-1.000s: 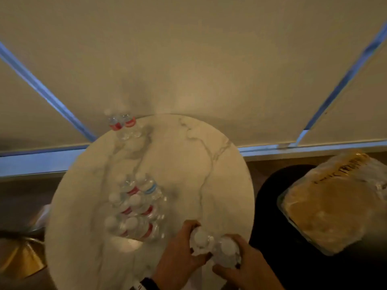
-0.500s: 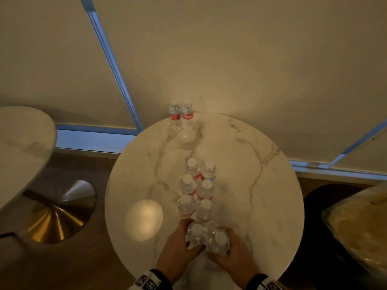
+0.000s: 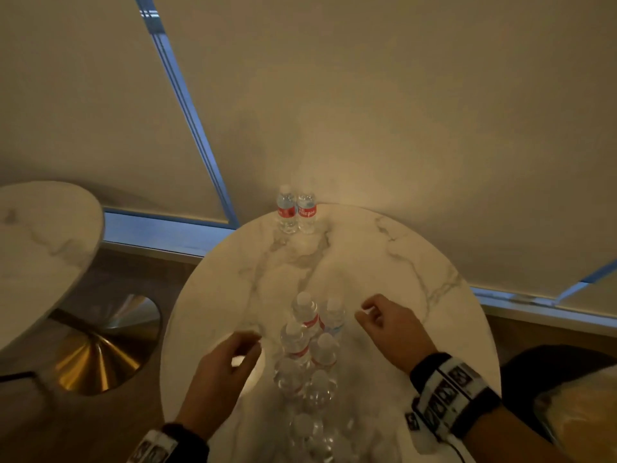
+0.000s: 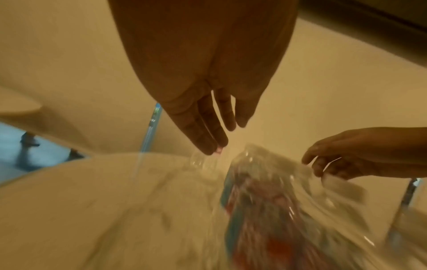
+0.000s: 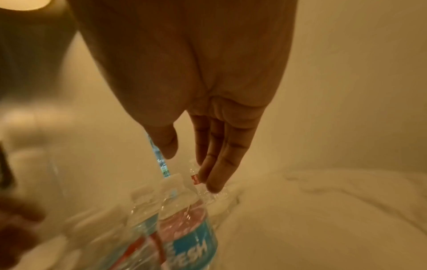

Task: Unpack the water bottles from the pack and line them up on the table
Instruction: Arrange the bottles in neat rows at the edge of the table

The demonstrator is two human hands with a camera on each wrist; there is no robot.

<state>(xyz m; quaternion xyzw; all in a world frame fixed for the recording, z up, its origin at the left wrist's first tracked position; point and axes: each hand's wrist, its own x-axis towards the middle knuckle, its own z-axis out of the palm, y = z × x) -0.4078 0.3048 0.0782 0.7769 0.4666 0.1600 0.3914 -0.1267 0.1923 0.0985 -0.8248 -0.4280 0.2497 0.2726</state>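
Observation:
A cluster of clear water bottles with white caps and red or blue labels stands in loose plastic wrap on the near half of the round marble table. Two separate bottles stand side by side at the table's far edge. My left hand hovers just left of the cluster with relaxed fingers and holds nothing. My right hand hovers to the right of it, equally empty. In the left wrist view the left hand has straight fingers above the blurred pack. The right hand hangs over a blue-labelled bottle.
A second marble table on a gold cone base stands at the left. At the lower right lies a plastic-wrapped bundle on a dark seat. A window blind and sill run right behind the table.
Both hands have let go of the two nearest bottles and moved apart, away from me, to either side of the cluster. The view has shifted.

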